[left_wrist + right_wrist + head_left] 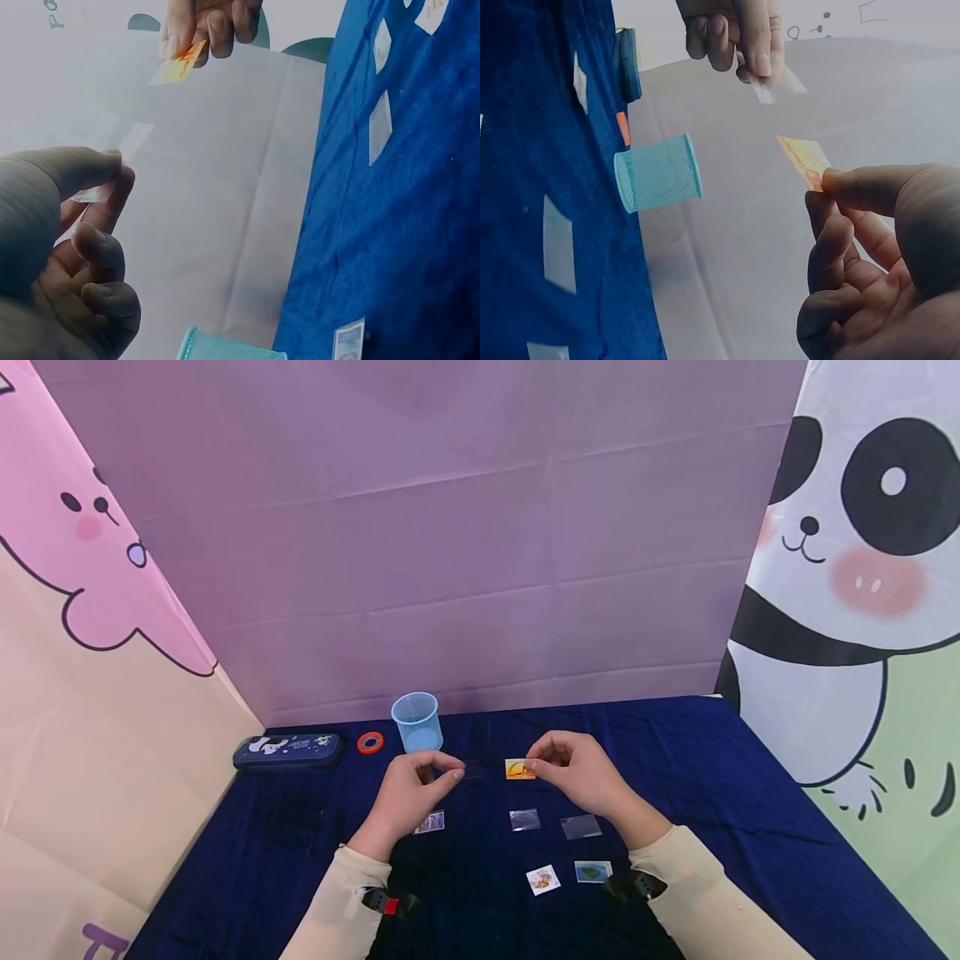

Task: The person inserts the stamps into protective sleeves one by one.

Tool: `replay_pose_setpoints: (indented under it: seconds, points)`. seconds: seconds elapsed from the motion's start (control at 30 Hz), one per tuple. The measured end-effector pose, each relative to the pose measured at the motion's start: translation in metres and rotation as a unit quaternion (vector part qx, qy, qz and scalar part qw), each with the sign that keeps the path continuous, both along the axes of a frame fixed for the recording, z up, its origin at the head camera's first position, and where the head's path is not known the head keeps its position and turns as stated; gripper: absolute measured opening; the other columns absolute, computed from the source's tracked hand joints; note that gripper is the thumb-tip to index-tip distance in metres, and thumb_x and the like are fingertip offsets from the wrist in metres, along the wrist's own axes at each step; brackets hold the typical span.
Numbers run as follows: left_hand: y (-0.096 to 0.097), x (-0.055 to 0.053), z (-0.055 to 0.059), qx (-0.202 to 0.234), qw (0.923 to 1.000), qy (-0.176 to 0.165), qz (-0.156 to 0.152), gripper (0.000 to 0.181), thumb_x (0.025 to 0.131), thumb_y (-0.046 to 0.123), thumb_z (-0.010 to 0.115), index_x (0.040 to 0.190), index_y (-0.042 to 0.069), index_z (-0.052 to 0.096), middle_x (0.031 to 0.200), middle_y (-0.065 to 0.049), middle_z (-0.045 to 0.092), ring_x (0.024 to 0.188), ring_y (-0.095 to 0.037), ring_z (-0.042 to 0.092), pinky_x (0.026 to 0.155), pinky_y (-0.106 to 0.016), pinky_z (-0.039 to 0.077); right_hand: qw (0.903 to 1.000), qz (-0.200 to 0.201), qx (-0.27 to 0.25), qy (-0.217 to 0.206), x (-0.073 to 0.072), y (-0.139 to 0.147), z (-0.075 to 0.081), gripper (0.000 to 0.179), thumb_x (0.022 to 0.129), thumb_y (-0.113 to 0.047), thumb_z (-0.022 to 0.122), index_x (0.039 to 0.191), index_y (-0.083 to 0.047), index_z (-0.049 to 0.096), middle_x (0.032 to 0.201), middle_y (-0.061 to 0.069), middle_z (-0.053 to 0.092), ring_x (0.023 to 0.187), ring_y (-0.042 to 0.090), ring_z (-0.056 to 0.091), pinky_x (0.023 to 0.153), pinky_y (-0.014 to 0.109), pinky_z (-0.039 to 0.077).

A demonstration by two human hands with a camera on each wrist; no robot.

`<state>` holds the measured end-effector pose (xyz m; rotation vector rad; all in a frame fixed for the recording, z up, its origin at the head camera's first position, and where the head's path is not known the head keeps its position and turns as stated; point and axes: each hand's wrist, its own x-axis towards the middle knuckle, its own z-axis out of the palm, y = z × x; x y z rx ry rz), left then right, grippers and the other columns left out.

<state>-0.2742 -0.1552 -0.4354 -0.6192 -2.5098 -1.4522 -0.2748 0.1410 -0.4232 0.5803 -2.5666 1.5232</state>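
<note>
Between thumb and index finger, my left hand (411,792) pinches a small clear plastic sleeve (136,141), held up above the table. My right hand (576,770) pinches a small yellow-orange picture card (519,769) by its right edge. In the right wrist view the card (802,161) hangs just apart from the sleeve (763,91). Below the hands, two clear sleeves lie flat: one on the left (524,819), another on the right (581,827). Nearer me are a white card with a small figure (543,880) and a blue-green card (593,872).
Partly behind my left wrist lies another picture card (431,822). At the back stand a light blue mesh cup (417,723), an orange tape roll (370,742) and a dark blue pencil case (288,752). Dark blue cloth (720,793) covers the table, with a purple backdrop (480,568) behind it.
</note>
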Motion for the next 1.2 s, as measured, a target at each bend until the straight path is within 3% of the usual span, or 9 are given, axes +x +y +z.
replay_pose_setpoints:
  seconds: [0.43,0.7,0.93,1.07,1.2]
  points:
    - [0.003,0.003,0.006,0.013,0.9999,0.005,-0.007,0.01,0.101,0.029,0.073,0.098,0.024,0.08,0.087,0.009,0.073,0.07,-0.017,0.057,0.063,-0.029,0.048,0.9997,0.001,-0.023,-0.002,0.009,-0.006,0.009,0.004,0.098,-0.019,0.076,0.102,-0.019,0.074,0.09,0.001,0.07,0.075,0.025,0.06,0.063,0.031,0.049]
    - [0.005,0.005,0.007,0.028,0.9994,-0.014,-0.017,0.014,0.101,0.03,0.073,0.097,0.02,0.081,0.085,0.005,0.074,0.076,-0.021,0.064,0.066,-0.029,0.049,0.9989,-0.009,-0.044,0.012,0.014,-0.012,0.012,0.005,0.098,-0.019,0.077,0.102,-0.016,0.075,0.088,0.002,0.069,0.073,0.025,0.057,0.06,0.029,0.047]
    - [0.01,0.006,0.005,0.028,0.9991,-0.031,-0.012,0.011,0.1,0.019,0.073,0.098,0.012,0.081,0.085,-0.001,0.075,0.077,-0.027,0.066,0.065,-0.026,0.047,0.9969,-0.019,-0.07,0.031,0.015,-0.019,0.008,0.005,0.097,-0.014,0.077,0.1,-0.013,0.075,0.089,0.003,0.072,0.073,0.023,0.06,0.061,0.028,0.049]
    - [0.012,0.006,0.006,0.022,0.999,-0.039,-0.006,0.01,0.1,0.011,0.072,0.098,0.007,0.08,0.084,-0.005,0.074,0.074,-0.022,0.062,0.065,-0.026,0.046,0.9963,-0.017,-0.078,0.03,0.015,-0.022,0.007,0.005,0.097,-0.013,0.077,0.101,-0.012,0.074,0.094,0.003,0.075,0.078,0.025,0.065,0.065,0.028,0.053]
    - [0.013,0.007,0.006,0.021,0.9991,-0.032,-0.015,0.009,0.1,0.014,0.073,0.097,0.01,0.081,0.084,-0.002,0.074,0.071,-0.015,0.06,0.065,-0.026,0.046,0.9966,-0.014,-0.077,0.024,0.015,-0.023,0.005,0.004,0.098,-0.014,0.076,0.101,-0.013,0.074,0.093,0.004,0.074,0.078,0.027,0.067,0.066,0.029,0.055]
